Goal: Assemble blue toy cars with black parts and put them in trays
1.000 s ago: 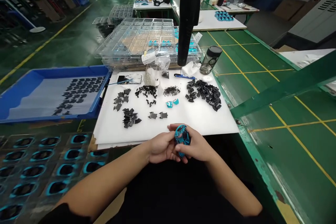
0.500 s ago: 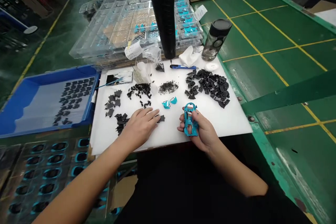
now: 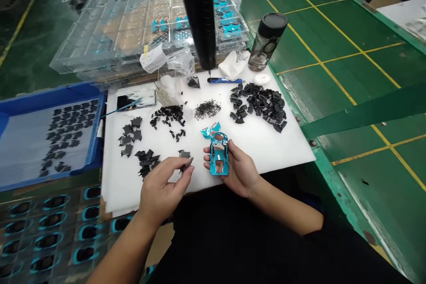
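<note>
In my right hand [image 3: 241,168] lies a turquoise toy car body [image 3: 219,156], held upright with its cut-out openings facing me. My left hand [image 3: 164,186] pinches a small dark grey plastic part [image 3: 187,165] between thumb and forefinger, left of the car body and apart from it. Another flat grey part [image 3: 184,154] rests on the white board [image 3: 266,151] just beyond those fingertips. Two small turquoise pieces [image 3: 210,130] lie behind the car body. Beside my left hand is a pile of black parts [image 3: 146,162].
A black screwdriver-like tool [image 3: 199,17] hangs over the board. Behind stand clear compartment trays [image 3: 116,17] and a bottle [image 3: 268,42]. Black parts [image 3: 266,104], tiny screws [image 3: 207,109] and a blue cutter knife [image 3: 224,80] lie about. At left sits a blue bin [image 3: 95,142].
My left hand has lifted from the board and now pinches a small grey part. My right hand has shifted left in view and turned the car body. The view has moved too.
</note>
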Demonstrator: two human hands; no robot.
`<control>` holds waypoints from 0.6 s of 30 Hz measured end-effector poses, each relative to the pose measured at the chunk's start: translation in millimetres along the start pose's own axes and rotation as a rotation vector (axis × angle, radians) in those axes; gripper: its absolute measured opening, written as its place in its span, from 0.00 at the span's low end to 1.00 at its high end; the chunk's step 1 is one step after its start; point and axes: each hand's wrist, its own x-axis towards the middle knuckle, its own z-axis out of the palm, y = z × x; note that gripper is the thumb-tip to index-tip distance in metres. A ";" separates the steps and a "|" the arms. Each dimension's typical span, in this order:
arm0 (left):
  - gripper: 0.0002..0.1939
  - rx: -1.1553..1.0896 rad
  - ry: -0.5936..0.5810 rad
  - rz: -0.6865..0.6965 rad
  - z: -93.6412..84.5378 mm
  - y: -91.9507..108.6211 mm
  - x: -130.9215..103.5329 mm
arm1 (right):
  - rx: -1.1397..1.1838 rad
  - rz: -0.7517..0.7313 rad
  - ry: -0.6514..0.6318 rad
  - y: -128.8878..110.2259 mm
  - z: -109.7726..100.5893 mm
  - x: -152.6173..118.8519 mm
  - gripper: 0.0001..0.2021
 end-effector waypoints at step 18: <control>0.12 0.349 -0.062 0.534 28.6 20.2 14.4 | -0.078 0.098 -0.078 8.8 -2.5 6.4 0.17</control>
